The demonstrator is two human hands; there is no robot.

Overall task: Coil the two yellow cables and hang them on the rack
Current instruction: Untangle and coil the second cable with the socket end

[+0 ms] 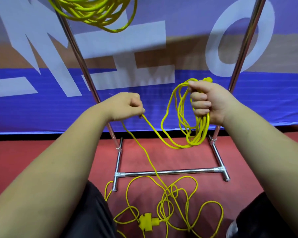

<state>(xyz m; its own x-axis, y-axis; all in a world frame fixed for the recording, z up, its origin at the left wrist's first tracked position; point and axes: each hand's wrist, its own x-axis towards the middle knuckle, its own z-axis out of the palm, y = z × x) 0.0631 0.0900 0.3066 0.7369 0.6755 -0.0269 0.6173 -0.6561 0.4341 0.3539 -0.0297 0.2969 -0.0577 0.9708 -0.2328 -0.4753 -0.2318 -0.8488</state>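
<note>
Head view, right grip (pixel 208 102) clamped on cable (pixel 204 124) loops, left grip (pixel 126 105) pinching strand, hung coil (pixel 96 12) cropped.

Standing on red floor (pixel 162 157), right in front of blue banner with white letters (pixel 41 109): chrome metal tube rack (pixel 163 172). Hanging at top, by left upright: yellow coiled cable (pixel 96 12). Holding loops of second yellow cable (pixel 184 121) in right hand (pixel 208 102), between the uprights, right of centre. Pinching its strand in left hand (pixel 126 106), left of the loops. Trailing down across base crossbar into loose tangle lying on floor before rack, yellow plug block (pixel 147 221) sitting in it.
</note>
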